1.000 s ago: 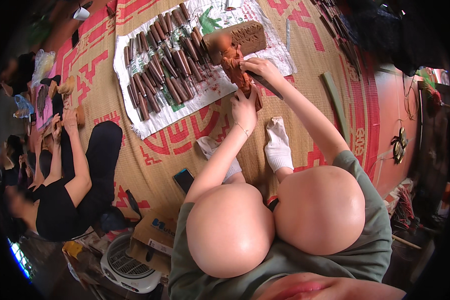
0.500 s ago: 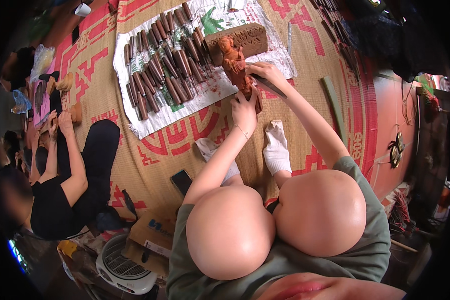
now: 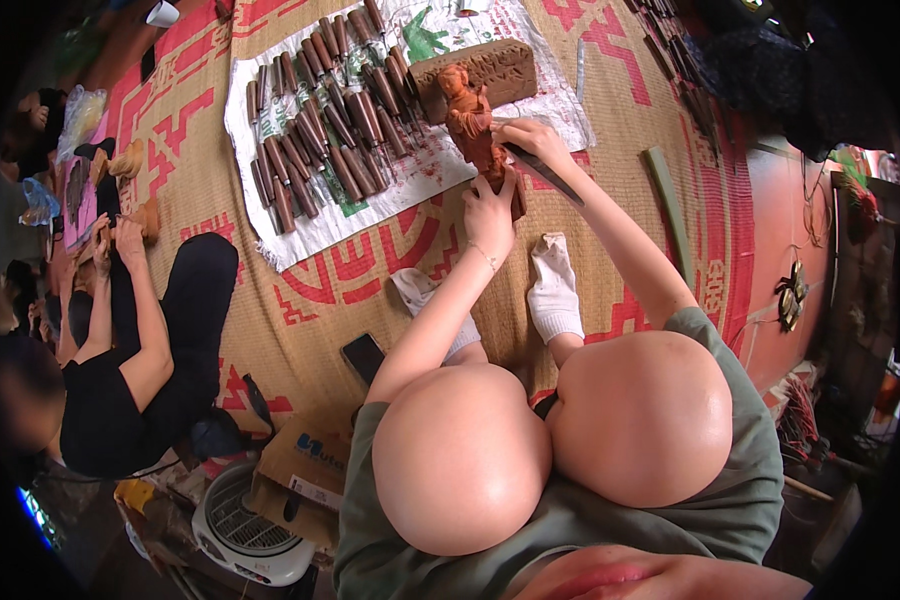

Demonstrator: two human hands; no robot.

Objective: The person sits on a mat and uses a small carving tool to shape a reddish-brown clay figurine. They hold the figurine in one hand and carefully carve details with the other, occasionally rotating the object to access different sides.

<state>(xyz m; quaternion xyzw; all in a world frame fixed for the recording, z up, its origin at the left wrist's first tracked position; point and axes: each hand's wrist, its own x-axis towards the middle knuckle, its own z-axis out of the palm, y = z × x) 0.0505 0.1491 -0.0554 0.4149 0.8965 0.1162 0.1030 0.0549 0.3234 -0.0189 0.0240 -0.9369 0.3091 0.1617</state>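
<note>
A reddish-brown carved wooden figurine (image 3: 467, 118) stands tilted in front of me, its head toward a carved wooden block (image 3: 510, 72). My left hand (image 3: 490, 212) is closed around its lower end and base. At the figurine's right side, the fingers of my right hand (image 3: 530, 138) pinch a dark, flat, narrow hand tool (image 3: 552, 178), whose long end runs back along my wrist. The tool's working tip is hidden by the fingers and the figurine. Left of the figurine, several wooden-handled carving chisels (image 3: 338, 118) lie in rows on a white printed sack (image 3: 280, 250).
A red-patterned woven mat (image 3: 610, 220) covers the floor. Between my socked feet and a cardboard box (image 3: 295, 465) lies a phone (image 3: 363, 355). A green strip (image 3: 667, 210) lies to the right. At left, a person in black (image 3: 120, 400) works on wooden pieces. A fan (image 3: 245, 525) stands lower left.
The tool in my right hand has shifted slightly, its rear end a little lower and further right. My left hand keeps its grip on the figurine's lower end.
</note>
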